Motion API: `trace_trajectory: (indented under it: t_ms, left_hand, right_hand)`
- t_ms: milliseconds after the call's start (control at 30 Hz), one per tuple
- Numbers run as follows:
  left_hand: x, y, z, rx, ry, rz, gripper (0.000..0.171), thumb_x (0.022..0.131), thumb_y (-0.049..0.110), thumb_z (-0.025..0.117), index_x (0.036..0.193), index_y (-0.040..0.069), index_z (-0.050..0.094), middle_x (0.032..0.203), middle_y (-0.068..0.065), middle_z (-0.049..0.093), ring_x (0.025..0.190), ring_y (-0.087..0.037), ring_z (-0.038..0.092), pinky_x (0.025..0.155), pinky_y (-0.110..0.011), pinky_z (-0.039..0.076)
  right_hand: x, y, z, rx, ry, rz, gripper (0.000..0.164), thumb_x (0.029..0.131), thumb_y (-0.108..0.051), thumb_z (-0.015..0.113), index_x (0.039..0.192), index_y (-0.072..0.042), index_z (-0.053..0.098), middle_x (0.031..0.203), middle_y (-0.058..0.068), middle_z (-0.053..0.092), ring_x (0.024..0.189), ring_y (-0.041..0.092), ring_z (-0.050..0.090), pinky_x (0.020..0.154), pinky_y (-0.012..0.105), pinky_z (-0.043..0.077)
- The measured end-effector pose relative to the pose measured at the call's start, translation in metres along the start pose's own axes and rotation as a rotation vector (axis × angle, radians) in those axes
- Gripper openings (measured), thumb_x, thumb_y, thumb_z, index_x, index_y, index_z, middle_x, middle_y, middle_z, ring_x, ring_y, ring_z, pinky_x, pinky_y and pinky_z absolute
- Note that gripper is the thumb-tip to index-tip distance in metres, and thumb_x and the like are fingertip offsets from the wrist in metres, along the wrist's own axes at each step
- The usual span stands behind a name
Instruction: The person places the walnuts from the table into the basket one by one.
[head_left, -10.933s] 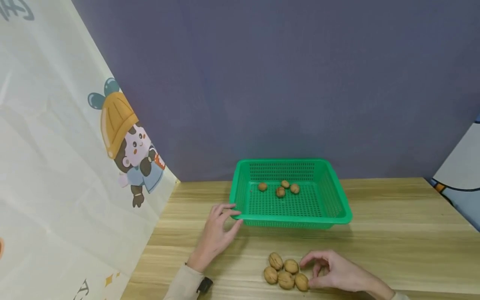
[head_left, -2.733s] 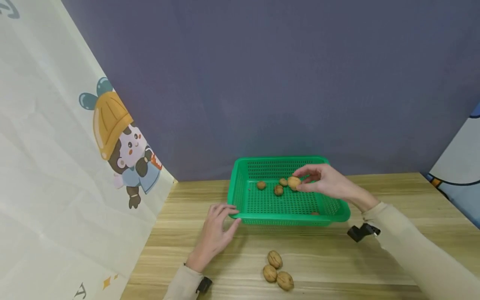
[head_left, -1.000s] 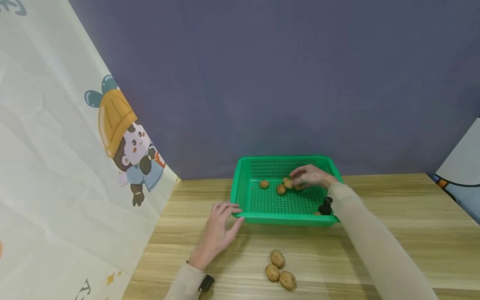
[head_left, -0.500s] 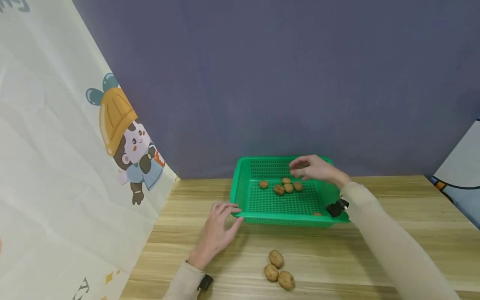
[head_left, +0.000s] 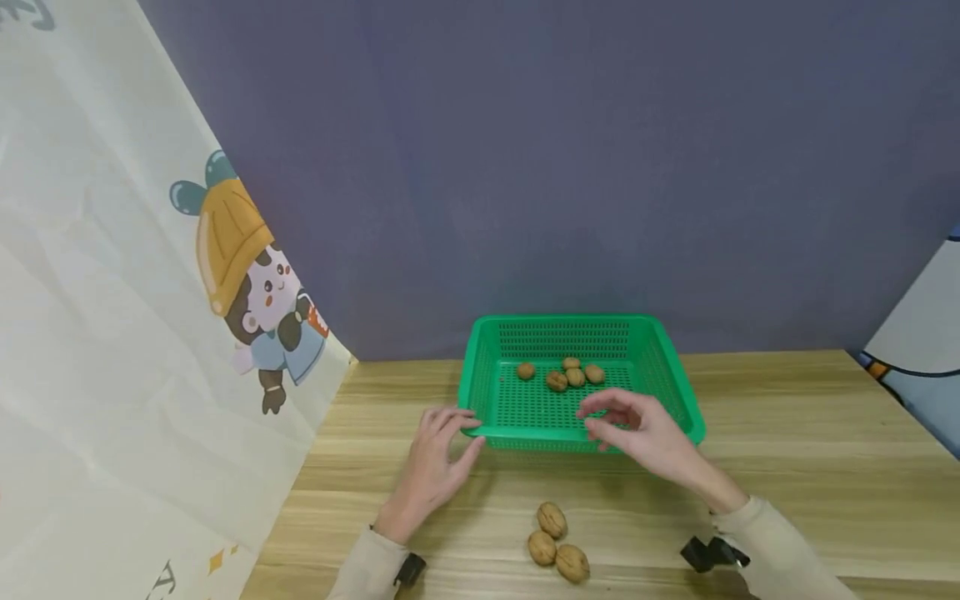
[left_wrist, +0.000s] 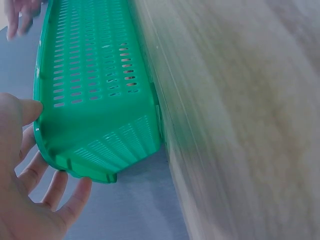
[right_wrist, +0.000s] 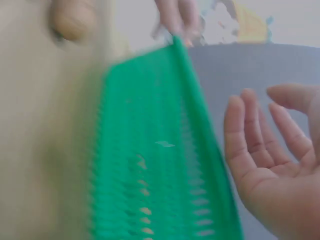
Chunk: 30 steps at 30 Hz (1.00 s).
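Note:
My left hand [head_left: 433, 467] holds the front left corner of a green plastic basket [head_left: 585, 435], its fingers on the rim and its thumb at the front side. In the left wrist view the thumb and fingers [left_wrist: 75, 200] lie around that corner. My right hand [head_left: 645, 433] hovers over the basket's front rim with fingers loosely bent and nothing between them; the right wrist view shows its empty palm [right_wrist: 280, 185]. Several walnuts [head_left: 574, 377] lie on the basket's floor toward the back, one apart at the left. Three walnuts [head_left: 552, 519] sit close together on the table in front.
The basket stands on a wood-grain table [head_left: 787, 467], near a dark blue-grey panel [head_left: 570, 167] at the back. To the left rises a pale sheet [head_left: 112, 333] with a cartoon figure. Each wrist wears a small black device [head_left: 712, 554].
The right hand has set walnuts from the table group into the basket, let the last one go, and drawn back toward the front rim. The left hand has stayed at the corner.

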<state>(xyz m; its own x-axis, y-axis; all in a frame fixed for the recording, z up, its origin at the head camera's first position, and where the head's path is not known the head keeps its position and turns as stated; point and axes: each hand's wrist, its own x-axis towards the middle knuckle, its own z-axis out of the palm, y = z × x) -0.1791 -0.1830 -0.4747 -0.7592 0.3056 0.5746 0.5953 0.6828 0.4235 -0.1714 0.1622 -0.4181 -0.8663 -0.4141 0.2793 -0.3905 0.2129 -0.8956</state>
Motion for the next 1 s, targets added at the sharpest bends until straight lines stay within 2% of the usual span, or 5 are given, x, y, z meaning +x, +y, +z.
trace_trajectory:
  t_ms: [167, 267, 400, 567, 1000]
  left_hand:
    - [0.003, 0.001, 0.0, 0.017, 0.02, 0.013, 0.022, 0.097, 0.023, 0.079, 0.115, 0.012, 0.076, 0.126, -0.007, 0.074, 0.125, -0.028, 0.059, 0.106, -0.051, 0.054]
    - [0.004, 0.0, 0.0, 0.015, 0.016, 0.0, 0.022, 0.097, 0.023, 0.079, 0.115, 0.013, 0.076, 0.127, -0.006, 0.074, 0.125, -0.028, 0.059, 0.107, -0.051, 0.053]
    - [0.002, 0.0, 0.001, 0.004, -0.007, -0.027, 0.023, 0.098, 0.025, 0.078, 0.117, 0.012, 0.076, 0.128, -0.006, 0.074, 0.127, -0.027, 0.058, 0.108, -0.052, 0.053]
    - [0.0, 0.0, 0.002, 0.001, 0.0, -0.036, 0.023, 0.096, 0.023, 0.079, 0.116, 0.012, 0.077, 0.127, -0.006, 0.074, 0.125, -0.027, 0.059, 0.106, -0.053, 0.054]
    - [0.0, 0.0, 0.001, -0.014, -0.004, -0.04, 0.024, 0.096, 0.023, 0.079, 0.116, 0.01, 0.076, 0.128, -0.006, 0.073, 0.126, -0.027, 0.058, 0.108, -0.053, 0.053]
  right_hand:
    - [-0.032, 0.015, 0.024, 0.092, -0.066, -0.066, 0.023, 0.102, 0.001, 0.066, 0.125, 0.001, 0.068, 0.114, -0.001, 0.076, 0.084, 0.015, 0.074, 0.068, 0.038, 0.065]
    - [-0.044, 0.029, 0.033, 0.135, -0.12, -0.053, 0.022, 0.102, 0.0, 0.066, 0.124, 0.003, 0.067, 0.115, 0.005, 0.076, 0.085, 0.015, 0.073, 0.068, 0.035, 0.064]
    - [-0.062, 0.049, 0.042, 0.296, -0.231, 0.086, 0.027, 0.104, -0.001, 0.063, 0.127, 0.012, 0.061, 0.118, 0.019, 0.073, 0.085, 0.011, 0.072, 0.068, 0.031, 0.064]
    - [-0.08, 0.058, 0.051, 0.457, -0.344, 0.303, 0.036, 0.106, -0.008, 0.061, 0.136, 0.012, 0.057, 0.126, 0.012, 0.072, 0.09, 0.008, 0.071, 0.073, 0.025, 0.062]
    - [-0.087, 0.05, 0.068, 0.296, -0.376, 0.254, 0.035, 0.095, -0.011, 0.078, 0.128, -0.003, 0.068, 0.094, -0.004, 0.071, 0.083, 0.005, 0.069, 0.07, 0.023, 0.061]
